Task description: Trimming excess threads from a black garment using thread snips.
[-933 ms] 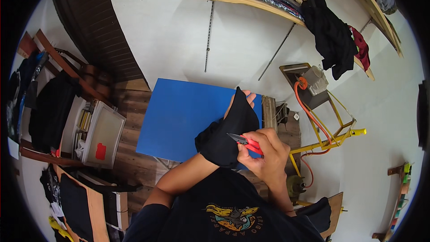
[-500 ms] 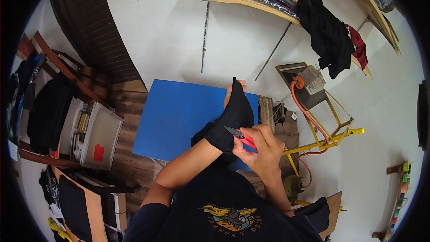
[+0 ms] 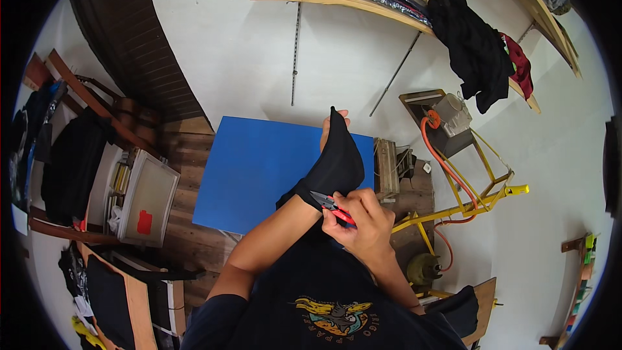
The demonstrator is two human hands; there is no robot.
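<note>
My left hand (image 3: 334, 131) now raised higher inside black sleeve (image 3: 335, 165), stretching it; right hand (image 3: 366, 220) grips red snips (image 3: 332, 206), blades moved onto cuff hem

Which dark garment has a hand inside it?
The black fabric piece over the blue table, on the left hand; the black garment hangs off the shelf.

Blue board (image 3: 259, 168) bare left of hands; wooden crate (image 3: 387, 168) crowds right edge.
</note>
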